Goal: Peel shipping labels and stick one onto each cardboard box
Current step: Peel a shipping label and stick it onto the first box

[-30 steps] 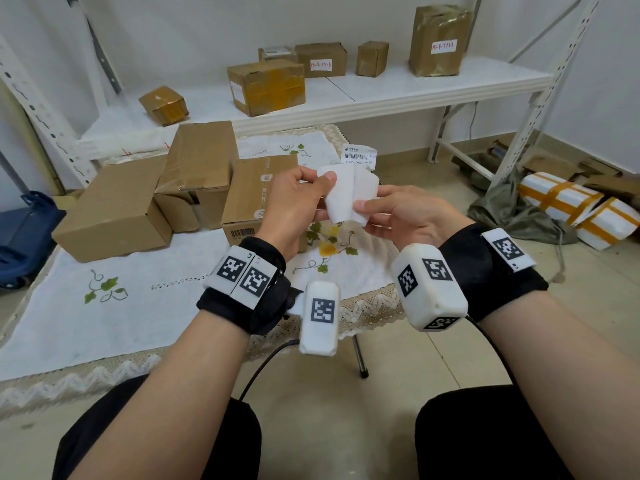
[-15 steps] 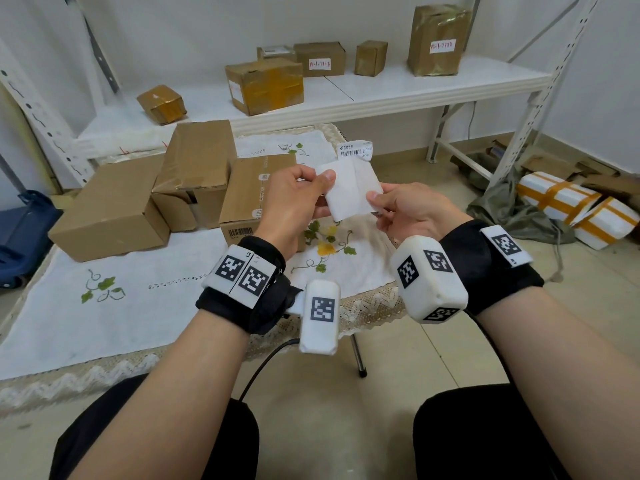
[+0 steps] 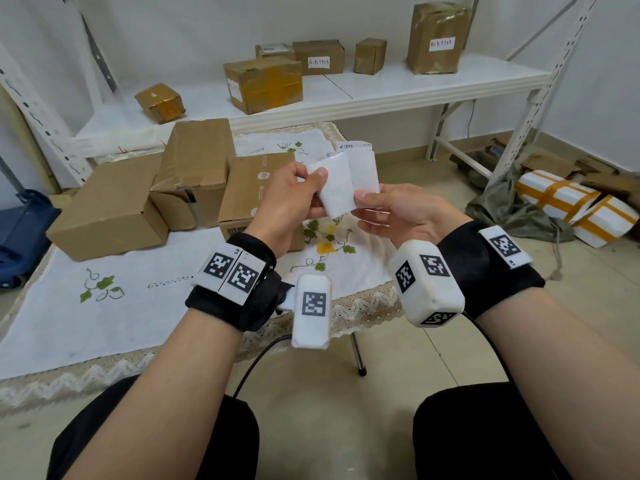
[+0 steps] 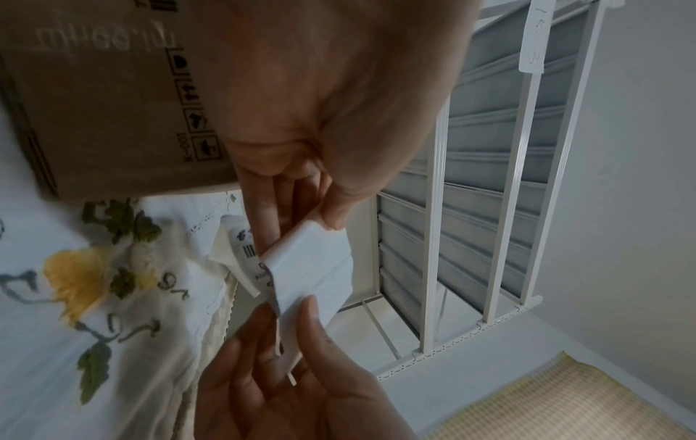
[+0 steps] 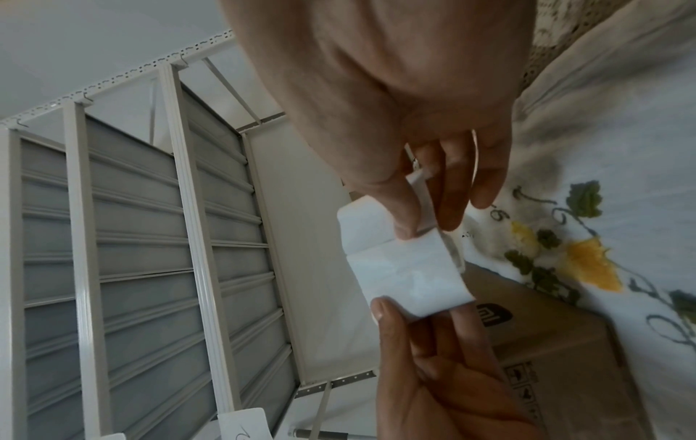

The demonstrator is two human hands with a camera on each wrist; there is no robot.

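Note:
Both hands hold a folded white strip of shipping labels (image 3: 337,190) above the table's near right corner, blank backing toward me. My left hand (image 3: 317,178) pinches the front panel's upper left corner between thumb and fingers. My right hand (image 3: 363,199) pinches the strip's lower right edge. A printed end of the strip (image 3: 353,147) pokes up behind. The left wrist view shows the strip (image 4: 312,268) between both hands, barcode print on its far side. Three cardboard boxes sit on the table: a large one (image 3: 107,206), a taller one (image 3: 197,157) and a printed one (image 3: 249,188) just behind my left hand.
A white embroidered cloth (image 3: 121,299) covers the low table. Behind it a white shelf (image 3: 381,91) carries several taped boxes, some with labels (image 3: 441,43). Taped white parcels (image 3: 568,206) and a green bag lie on the floor to the right. A blue bag (image 3: 20,230) sits at far left.
The strip has been flexed open: its front panel now stands apart from the rear panel. Both hands keep their pinch and stay in nearly the same place.

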